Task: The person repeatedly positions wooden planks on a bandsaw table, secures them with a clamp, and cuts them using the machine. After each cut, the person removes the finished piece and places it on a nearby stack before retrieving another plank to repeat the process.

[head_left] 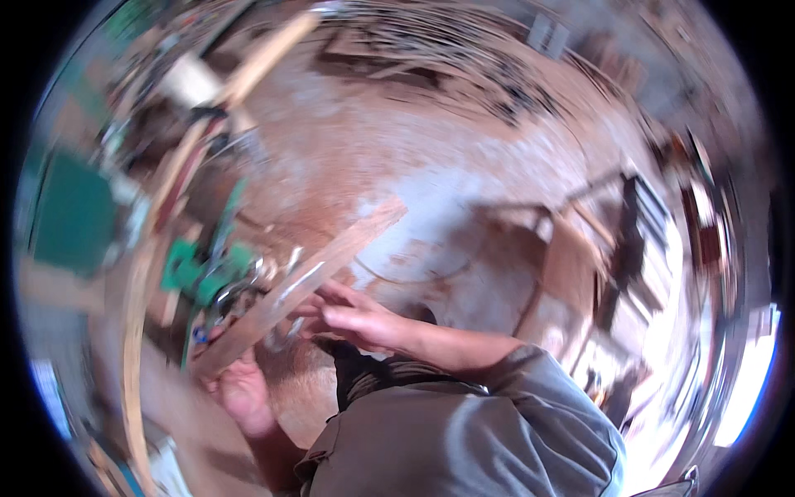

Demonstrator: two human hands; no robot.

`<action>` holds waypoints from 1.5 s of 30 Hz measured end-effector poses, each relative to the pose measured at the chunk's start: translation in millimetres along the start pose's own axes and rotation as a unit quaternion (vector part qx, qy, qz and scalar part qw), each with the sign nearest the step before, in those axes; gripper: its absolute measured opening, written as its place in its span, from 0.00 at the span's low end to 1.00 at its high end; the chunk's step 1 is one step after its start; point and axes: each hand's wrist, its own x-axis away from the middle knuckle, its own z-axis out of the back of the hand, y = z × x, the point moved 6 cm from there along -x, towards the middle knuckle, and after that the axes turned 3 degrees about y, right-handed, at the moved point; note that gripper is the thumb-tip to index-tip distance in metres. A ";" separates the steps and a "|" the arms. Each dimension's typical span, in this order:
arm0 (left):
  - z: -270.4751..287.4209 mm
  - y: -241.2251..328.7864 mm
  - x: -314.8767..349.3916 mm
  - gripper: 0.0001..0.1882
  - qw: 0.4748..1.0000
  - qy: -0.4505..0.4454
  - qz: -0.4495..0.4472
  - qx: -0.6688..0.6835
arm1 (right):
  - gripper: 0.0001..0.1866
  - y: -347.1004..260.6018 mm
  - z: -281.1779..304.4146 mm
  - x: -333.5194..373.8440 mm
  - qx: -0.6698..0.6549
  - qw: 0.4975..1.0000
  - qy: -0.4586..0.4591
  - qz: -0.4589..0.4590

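A flat brown wooden board (310, 282) slants across in front of me, its near end low on the left and its far end up toward the middle. At the near end, my left hand (242, 391) grips the board from below, with part of its fingers hidden behind the wood. Beside the board's middle is my right hand (354, 320), its fingers apart and stretched toward the board's lower edge. Whether those fingertips touch the wood is blurred. Just left of the board stands a green metal tool or machine part (203, 269), too smeared to name.
A long wooden beam (137, 331) edges the workbench on the left. Beyond lies a dusty floor (331, 132) with a pile of thin wood strips (447, 45) at the back. Wooden furniture (571, 257) stands to the right. A green panel (73, 214) is far left.
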 end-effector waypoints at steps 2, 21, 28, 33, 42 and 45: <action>-49.1 -87.8 22.6 0.21 0.985 -0.025 0.114 -0.126 | 0.21 -32.7 62.9 39.5 -0.130 0.973 0.184 0.040; -194.4 -413.0 151.1 0.16 0.655 -0.441 0.398 -0.467 | 0.17 -195.9 303.6 613.3 0.066 0.476 0.813 0.330; -101.2 -387.1 117.9 0.11 0.658 -0.273 0.468 -0.523 | 0.12 -210.7 406.6 787.0 -0.094 0.454 0.840 0.282; -44.7 -352.3 90.8 0.08 0.609 -0.238 0.518 -0.551 | 0.13 -223.5 440.6 809.3 -0.114 0.436 0.861 0.235; 44.8 -305.1 85.9 0.07 0.623 -0.138 0.506 -0.580 | 0.15 -230.3 477.6 825.7 -0.091 0.394 0.892 0.201; 60.6 -290.4 102.2 0.07 0.609 -0.092 0.523 -0.590 | 0.16 -232.0 476.9 821.1 -0.099 0.364 0.904 0.200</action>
